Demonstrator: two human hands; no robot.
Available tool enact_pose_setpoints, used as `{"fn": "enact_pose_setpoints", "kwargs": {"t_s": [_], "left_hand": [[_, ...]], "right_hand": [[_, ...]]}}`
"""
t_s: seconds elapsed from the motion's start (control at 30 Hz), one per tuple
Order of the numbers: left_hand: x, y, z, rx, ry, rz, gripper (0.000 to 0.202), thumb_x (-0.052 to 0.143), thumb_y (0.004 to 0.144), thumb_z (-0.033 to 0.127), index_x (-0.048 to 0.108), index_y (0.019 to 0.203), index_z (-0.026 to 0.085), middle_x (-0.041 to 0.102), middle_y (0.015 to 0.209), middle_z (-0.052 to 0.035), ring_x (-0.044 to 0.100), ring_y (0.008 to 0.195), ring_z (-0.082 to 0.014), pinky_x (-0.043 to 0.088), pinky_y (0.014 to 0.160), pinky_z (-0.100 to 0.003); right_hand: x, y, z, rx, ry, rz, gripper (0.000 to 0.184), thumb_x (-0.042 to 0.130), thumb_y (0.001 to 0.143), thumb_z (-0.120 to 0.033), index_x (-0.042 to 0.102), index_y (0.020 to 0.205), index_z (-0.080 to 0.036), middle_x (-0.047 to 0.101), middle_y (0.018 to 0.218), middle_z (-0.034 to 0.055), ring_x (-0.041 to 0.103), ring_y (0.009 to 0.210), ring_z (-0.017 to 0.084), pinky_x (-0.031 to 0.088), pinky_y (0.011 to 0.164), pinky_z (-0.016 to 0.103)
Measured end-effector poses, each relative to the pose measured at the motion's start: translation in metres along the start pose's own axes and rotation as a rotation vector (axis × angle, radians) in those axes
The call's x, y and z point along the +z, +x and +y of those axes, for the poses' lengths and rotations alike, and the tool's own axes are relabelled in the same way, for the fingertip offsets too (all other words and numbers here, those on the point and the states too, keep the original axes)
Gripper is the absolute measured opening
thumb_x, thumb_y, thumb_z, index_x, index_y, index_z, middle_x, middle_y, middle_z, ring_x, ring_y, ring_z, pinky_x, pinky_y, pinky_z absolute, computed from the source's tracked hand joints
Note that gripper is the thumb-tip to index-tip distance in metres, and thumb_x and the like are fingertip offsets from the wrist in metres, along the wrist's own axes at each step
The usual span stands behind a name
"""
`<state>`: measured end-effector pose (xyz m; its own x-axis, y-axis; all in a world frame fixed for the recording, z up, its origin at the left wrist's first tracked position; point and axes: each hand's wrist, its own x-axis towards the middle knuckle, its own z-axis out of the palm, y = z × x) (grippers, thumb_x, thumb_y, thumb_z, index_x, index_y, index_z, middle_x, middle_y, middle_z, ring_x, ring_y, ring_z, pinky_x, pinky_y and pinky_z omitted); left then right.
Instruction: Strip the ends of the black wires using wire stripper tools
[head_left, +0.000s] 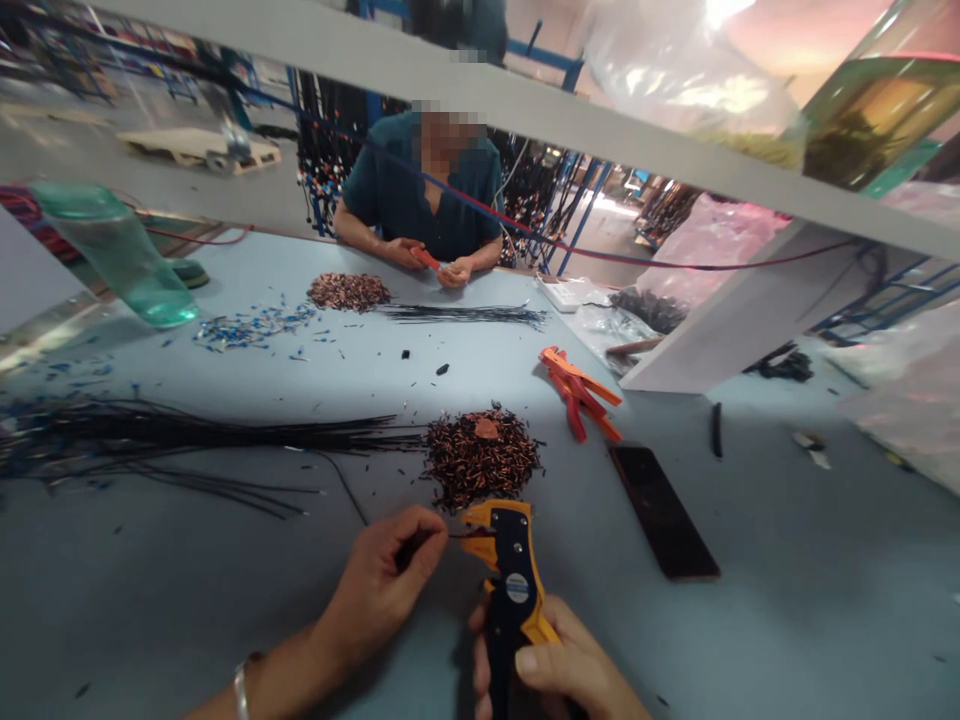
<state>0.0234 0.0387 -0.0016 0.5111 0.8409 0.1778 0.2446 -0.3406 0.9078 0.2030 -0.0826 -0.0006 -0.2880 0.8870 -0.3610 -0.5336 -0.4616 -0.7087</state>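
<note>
Between the thumb and fingers of my left hand (386, 570) is a thin black wire (345, 485). Its near end reaches into the yellow jaws of a wire stripper (517, 585). Wrapped round the black-and-yellow handles of that tool is my right hand (559, 655). Just beyond the jaws lies a heap of short black and copper-coloured wire offcuts (480, 465). A long bundle of black wires (225, 432) stretches away to the left of the heap.
Right of the heap lie red-orange pliers (577, 392) and a dark phone (664, 510). Across the table (780, 560) a co-worker (420, 200) holds a red-orange tool. Blue-ended pieces (255, 325) and a green bottle (120, 255) are at left. A white beam (525, 95) crosses above.
</note>
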Motion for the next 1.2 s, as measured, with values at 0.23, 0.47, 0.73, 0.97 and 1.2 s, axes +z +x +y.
{"fn": "enact_pose_setpoints", "kwargs": {"t_s": [0.23,0.47,0.73,0.97,1.2], "left_hand": [[0.0004,0.0004,0.0011,0.040,-0.006,-0.017,0.024,0.049,0.089,0.022,0.062,0.069,0.016,0.053,0.056,0.0037,0.047,0.051,-0.0105,0.038,0.048,-0.018],[0.0029,-0.0004,-0.0014,0.039,-0.021,-0.013,0.023,0.051,0.089,0.023,0.066,0.074,0.016,0.061,0.059,0.0018,0.054,0.054,-0.0115,0.042,0.052,-0.018],[0.0038,-0.0039,-0.0015,-0.006,-0.060,-0.022,0.024,0.051,0.090,0.026,0.068,0.074,0.017,0.061,0.059,0.0016,0.054,0.054,-0.0119,0.042,0.051,-0.019],[0.0037,-0.0039,0.0038,-0.031,-0.055,0.012,0.023,0.052,0.088,0.025,0.067,0.073,0.017,0.060,0.058,0.0021,0.053,0.052,-0.0115,0.043,0.050,-0.018],[0.0055,-0.0048,0.0019,-0.015,-0.033,-0.009,0.025,0.052,0.088,0.026,0.069,0.073,0.016,0.060,0.057,0.0013,0.052,0.052,-0.0114,0.042,0.049,-0.018]], "right_hand": [[-0.0035,0.0057,0.0017,-0.043,-0.036,-0.082,0.044,0.074,0.074,-0.037,0.061,0.106,-0.011,0.071,0.080,0.0089,0.070,0.069,0.021,0.050,0.071,0.034],[-0.0065,0.0050,0.0083,-0.053,-0.050,-0.075,0.046,0.075,0.074,-0.040,0.059,0.106,-0.011,0.071,0.082,0.0086,0.070,0.071,0.022,0.050,0.074,0.038],[-0.0032,0.0009,0.0072,-0.048,-0.060,-0.013,0.046,0.078,0.072,-0.039,0.054,0.103,-0.013,0.071,0.081,0.0071,0.070,0.071,0.022,0.048,0.075,0.039],[-0.0004,-0.0005,0.0044,-0.032,-0.075,0.003,0.047,0.078,0.072,-0.039,0.055,0.105,-0.013,0.072,0.083,0.0077,0.070,0.075,0.022,0.047,0.075,0.037],[-0.0011,-0.0012,0.0069,-0.021,-0.069,0.025,0.049,0.079,0.071,-0.038,0.055,0.104,-0.012,0.071,0.084,0.0080,0.069,0.075,0.021,0.048,0.075,0.037]]}}
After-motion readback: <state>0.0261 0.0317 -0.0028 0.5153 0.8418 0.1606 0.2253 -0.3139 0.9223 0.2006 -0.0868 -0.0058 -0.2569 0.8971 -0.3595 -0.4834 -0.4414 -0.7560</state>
